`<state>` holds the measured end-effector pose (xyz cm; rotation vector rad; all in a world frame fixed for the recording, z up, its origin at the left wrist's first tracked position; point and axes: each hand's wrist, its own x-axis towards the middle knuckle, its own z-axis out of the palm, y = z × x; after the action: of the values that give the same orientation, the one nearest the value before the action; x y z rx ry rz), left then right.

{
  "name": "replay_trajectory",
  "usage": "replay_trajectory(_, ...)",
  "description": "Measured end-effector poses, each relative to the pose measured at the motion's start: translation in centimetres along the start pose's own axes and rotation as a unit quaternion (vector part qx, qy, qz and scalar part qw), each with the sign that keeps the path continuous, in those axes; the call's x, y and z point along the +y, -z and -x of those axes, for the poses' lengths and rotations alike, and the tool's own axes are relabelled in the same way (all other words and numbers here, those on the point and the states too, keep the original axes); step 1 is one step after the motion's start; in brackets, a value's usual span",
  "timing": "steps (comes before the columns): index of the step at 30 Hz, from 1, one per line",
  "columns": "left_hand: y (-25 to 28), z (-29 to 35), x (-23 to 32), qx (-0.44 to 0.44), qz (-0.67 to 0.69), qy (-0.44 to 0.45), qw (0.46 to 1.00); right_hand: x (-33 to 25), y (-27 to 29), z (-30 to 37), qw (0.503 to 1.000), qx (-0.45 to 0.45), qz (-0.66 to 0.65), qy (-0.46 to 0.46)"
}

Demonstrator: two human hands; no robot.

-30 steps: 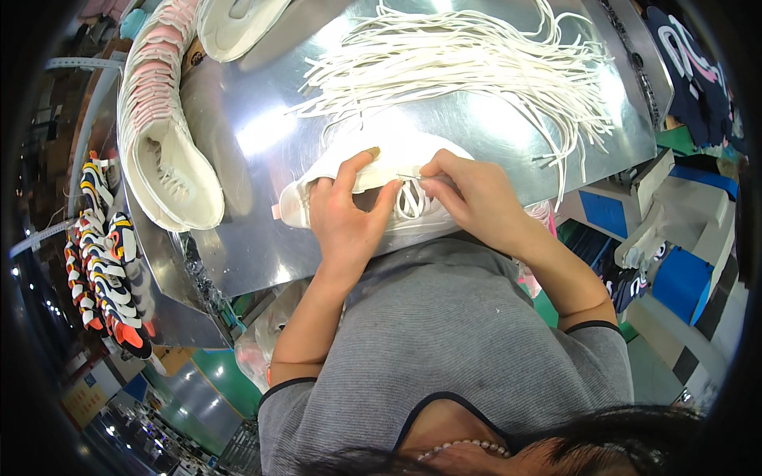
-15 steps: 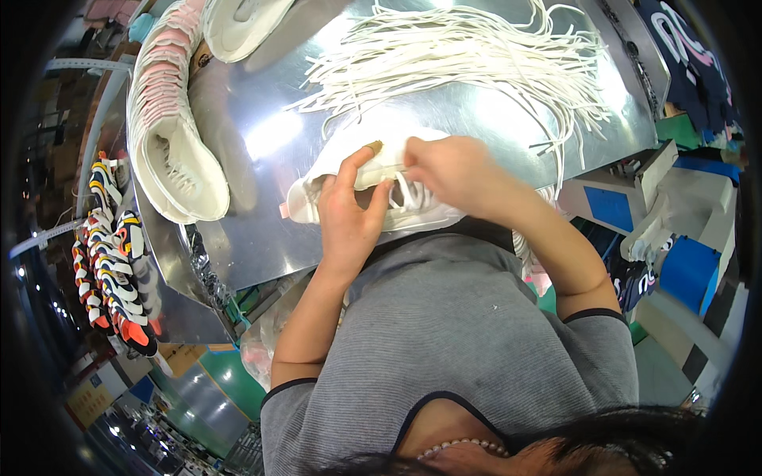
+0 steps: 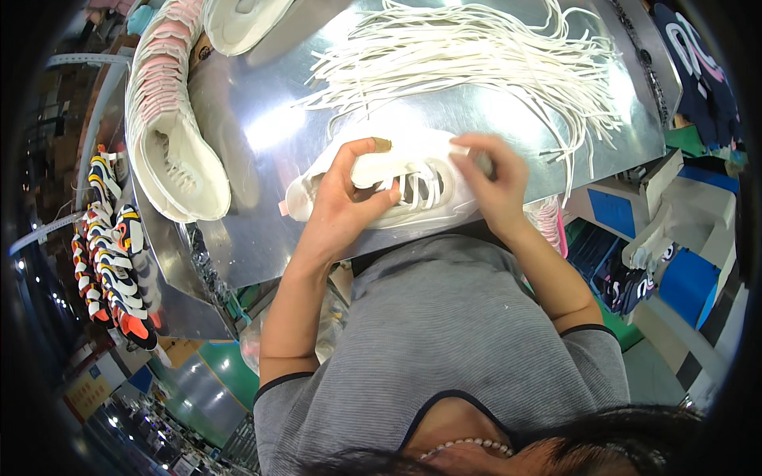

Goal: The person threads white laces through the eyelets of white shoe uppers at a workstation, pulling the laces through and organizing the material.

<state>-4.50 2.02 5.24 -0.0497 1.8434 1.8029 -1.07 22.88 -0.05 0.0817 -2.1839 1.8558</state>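
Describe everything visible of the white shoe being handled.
The white shoe is low-cut, smooth-looking, with a small pink tab at the heel; exact material unclear. White lace crosses its front opening. It sits near the person's edge of the shiny metal tabletop, heel left, toe right. The left hand holds it around the ankle opening. The right hand is at the toe end; contact unclear. Glare washes out its far side.
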Motion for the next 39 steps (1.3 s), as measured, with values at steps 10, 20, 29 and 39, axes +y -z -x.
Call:
replay_trajectory(10, -0.3, -0.6, 0.2, 0.001, 0.020, 0.032, 0.999, -0.2, -1.5, -1.1, 0.948, -0.096, 0.213, 0.217)
replay_trajectory(20, -0.2, -1.8, -1.2, 0.003, -0.007, -0.001, 1.000, -2.8, -0.8, 1.1, 0.957, -0.159, 0.057, 0.237)
replay_trajectory(29, 0.3, 0.9, 0.0, -0.012, -0.159, -0.073, 0.984, 0.6, -1.9, 0.2, 0.910, -0.110, 0.224, 0.332)
replay_trajectory(39, 0.8, 3.1, -1.2, 0.057, -0.366, -0.208, 0.905, 0.8, -1.8, 1.0, 0.897, -0.154, 0.265, 0.320)
